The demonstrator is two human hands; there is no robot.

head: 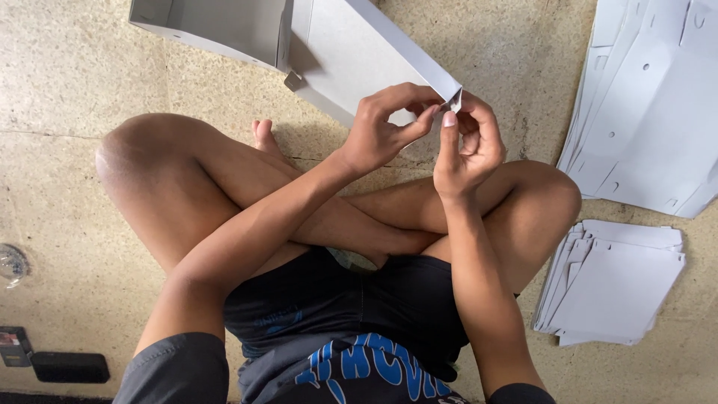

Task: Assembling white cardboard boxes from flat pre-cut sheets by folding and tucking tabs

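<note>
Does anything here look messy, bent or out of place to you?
Nothing looks damaged or spilled. Both hands, left hand and right hand, pinch one corner of the half-folded grey box over the crossed legs. The flat cardboard sheets and the smaller stack on the floor are fanned out slightly, not squared.
</note>
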